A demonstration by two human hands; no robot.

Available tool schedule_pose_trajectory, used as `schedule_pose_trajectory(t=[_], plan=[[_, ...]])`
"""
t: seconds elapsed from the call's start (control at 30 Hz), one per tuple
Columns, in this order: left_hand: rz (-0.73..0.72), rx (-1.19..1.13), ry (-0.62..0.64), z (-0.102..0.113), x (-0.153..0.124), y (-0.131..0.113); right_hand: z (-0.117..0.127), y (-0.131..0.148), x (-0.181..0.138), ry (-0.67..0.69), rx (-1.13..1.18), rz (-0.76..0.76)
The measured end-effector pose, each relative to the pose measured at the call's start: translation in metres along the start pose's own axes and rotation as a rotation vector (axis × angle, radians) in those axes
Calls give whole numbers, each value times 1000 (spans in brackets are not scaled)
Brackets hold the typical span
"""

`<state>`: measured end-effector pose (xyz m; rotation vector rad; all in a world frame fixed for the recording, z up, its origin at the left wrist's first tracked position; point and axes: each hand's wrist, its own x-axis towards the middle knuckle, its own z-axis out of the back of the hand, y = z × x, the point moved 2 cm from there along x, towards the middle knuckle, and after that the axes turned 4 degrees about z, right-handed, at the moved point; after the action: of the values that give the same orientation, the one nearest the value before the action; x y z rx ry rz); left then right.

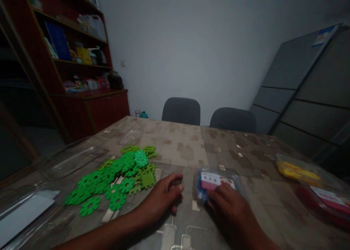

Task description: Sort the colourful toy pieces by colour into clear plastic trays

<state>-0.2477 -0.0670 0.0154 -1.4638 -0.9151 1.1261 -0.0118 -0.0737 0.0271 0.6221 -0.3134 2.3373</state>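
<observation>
My right hand has its fingers bent over the near side of a clear plastic box with a white and pink label and blue contents. The box rests on the table, and part of it is hidden under the fingers. To its left, my left hand hovers low over the table, fingers loosely curved and apart, with nothing in them. Beside that hand lies a pile of green notched discs, mixed with yellow-green square interlocking pieces.
Clear plastic trays and a white sheet lie on the left of the patterned table. At right are a box of yellow pieces and a red labelled box. Two grey chairs stand behind the table.
</observation>
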Motion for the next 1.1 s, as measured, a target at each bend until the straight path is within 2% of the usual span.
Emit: schedule_pose_trajectory(t=[0.03, 0.07, 0.13, 0.2, 0.3, 0.4, 0.47, 0.53, 0.63, 0.8, 0.97, 1.1], plan=[[9, -3, -13, 4, -3, 0, 3, 25, 7, -30, 60, 56], [17, -3, -21, 8, -6, 0, 6, 44, 14, 18, 165, 109], [34, -1, -8, 17, -15, 1, 17, 64, 28, 48, 373, 163], [41, 15, -6, 28, -27, 1, 27, 58, 42, 1, 490, 69], [29, 58, -50, 39, -42, -2, 29, 25, 52, -109, 495, -216], [14, 81, -92, 40, -50, -5, 16, 9, 50, -6, 571, -388], [14, 109, -126, 38, -53, -8, 8, 12, 47, 83, 637, -405], [11, 151, -167, 37, -54, -11, 2, 19, 45, 109, 674, -410], [-6, 209, -194, 38, -54, -12, -2, 25, 43, 82, 722, -432], [-3, 218, -170, 40, -53, -9, -2, 25, 44, 43, 747, -441], [-29, 188, -136, 39, -52, -6, 2, 28, 45, 5, 764, -390], [-22, 205, -144, 39, -54, -7, 4, 30, 44, -76, 686, -321]])
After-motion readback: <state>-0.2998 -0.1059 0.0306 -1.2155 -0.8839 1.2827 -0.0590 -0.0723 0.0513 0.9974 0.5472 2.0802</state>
